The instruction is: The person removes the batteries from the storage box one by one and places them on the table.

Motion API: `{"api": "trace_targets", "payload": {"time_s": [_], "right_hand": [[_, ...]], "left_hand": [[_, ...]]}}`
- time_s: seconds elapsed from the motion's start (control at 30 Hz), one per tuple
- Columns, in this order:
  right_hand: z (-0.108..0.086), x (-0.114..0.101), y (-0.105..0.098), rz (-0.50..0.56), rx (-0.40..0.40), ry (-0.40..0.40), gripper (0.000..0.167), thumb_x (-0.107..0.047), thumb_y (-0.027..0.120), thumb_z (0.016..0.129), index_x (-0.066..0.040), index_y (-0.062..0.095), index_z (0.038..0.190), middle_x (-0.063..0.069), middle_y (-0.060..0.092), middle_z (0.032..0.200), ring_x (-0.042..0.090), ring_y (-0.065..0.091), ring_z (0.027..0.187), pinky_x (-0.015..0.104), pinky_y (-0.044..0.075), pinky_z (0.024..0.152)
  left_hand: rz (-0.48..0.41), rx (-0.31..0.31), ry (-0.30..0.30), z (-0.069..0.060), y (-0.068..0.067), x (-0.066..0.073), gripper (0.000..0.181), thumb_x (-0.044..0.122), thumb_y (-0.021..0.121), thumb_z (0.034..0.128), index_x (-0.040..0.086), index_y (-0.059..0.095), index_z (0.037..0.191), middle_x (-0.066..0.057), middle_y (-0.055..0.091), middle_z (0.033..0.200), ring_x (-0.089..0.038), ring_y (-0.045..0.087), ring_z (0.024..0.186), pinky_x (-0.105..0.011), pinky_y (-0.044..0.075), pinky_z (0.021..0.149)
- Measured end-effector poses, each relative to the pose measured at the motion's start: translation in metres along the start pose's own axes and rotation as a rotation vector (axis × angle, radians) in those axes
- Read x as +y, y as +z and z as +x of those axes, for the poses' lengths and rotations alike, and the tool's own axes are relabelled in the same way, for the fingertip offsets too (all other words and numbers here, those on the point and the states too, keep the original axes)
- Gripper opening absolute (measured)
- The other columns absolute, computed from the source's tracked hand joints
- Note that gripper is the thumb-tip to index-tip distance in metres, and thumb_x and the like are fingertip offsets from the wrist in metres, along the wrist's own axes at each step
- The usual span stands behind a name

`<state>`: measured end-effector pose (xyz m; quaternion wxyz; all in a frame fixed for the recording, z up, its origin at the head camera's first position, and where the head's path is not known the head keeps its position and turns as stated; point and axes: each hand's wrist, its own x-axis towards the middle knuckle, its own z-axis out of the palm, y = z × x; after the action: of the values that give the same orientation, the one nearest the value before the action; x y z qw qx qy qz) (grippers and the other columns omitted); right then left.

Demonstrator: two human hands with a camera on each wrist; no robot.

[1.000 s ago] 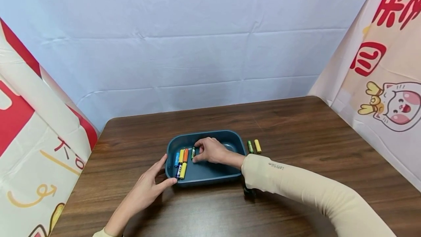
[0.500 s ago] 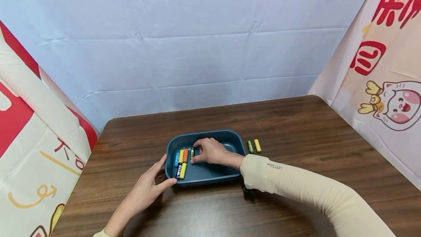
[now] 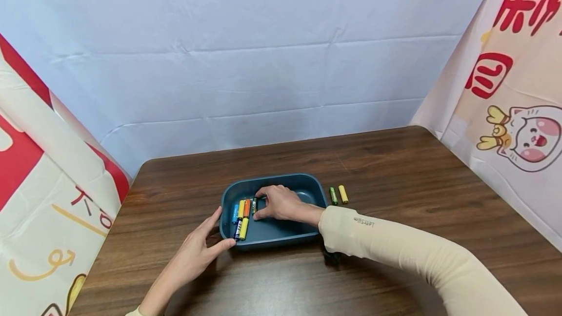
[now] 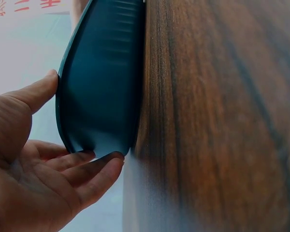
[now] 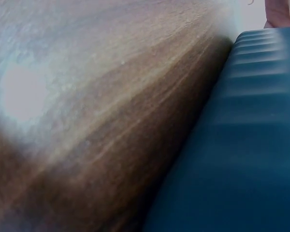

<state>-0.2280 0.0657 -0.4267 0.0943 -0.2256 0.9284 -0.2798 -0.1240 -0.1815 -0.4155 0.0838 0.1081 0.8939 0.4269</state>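
A dark blue-green tray [image 3: 273, 176] sits on the table with several batteries at its left end. Among these are a light blue battery [image 3: 235, 213], a yellow battery [image 3: 241, 208] and an orange battery [image 3: 247, 207]. Nearer the front wall lie a dark blue battery [image 3: 238, 229] and another yellow battery [image 3: 244, 228]. Inside the tray my right hand [image 3: 281, 202] pinches a green-and-black battery [image 3: 254, 206] between thumb and finger, just right of the orange one. My left hand [image 3: 196, 246] touches the tray's front-left corner with nearly straight fingers, its thumb [image 4: 41, 92] against the rim.
Right of the tray, a green battery [image 3: 333, 196] and a yellow battery [image 3: 343, 194] lie side by side on the wooden table [image 3: 395, 174]. A pale cloth [image 3: 263, 62] hangs behind the table, with printed cloths [image 3: 522, 91] at the sides.
My right hand has shifted slightly left with the green-and-black battery, closer to the orange one. The left hand keeps its place at the tray's corner.
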Motion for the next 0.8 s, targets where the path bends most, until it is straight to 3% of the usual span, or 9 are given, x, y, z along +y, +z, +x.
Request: {"api": "trace_targets", "payload": {"time_s": [0.43,0.8], "right_hand": [[0.003,-0.001,0.004,-0.033,-0.02,-0.03,0.056,-0.037,0.081,0.091,-0.011,0.066,0.138,-0.005,0.057,0.062,0.01,0.049,0.05,0.023,0.036,0.048],[-0.004,-0.002,-0.013,0.019,-0.007,-0.033,0.051,-0.033,0.081,0.089,-0.012,0.067,0.133,-0.003,0.06,0.075,0.011,0.052,0.057,0.024,0.038,0.05]], "left_hand": [[-0.001,0.001,-0.006,-0.003,-0.002,0.0,0.086,0.034,0.075,0.0972,0.009,0.027,0.164,-0.026,0.042,0.157,-0.037,0.058,0.131,-0.049,0.052,0.101],[-0.016,-0.002,0.004,0.0,0.0,0.0,0.088,0.033,0.075,0.0966,0.008,0.026,0.164,-0.027,0.043,0.156,-0.037,0.058,0.131,-0.047,0.054,0.099]]}}
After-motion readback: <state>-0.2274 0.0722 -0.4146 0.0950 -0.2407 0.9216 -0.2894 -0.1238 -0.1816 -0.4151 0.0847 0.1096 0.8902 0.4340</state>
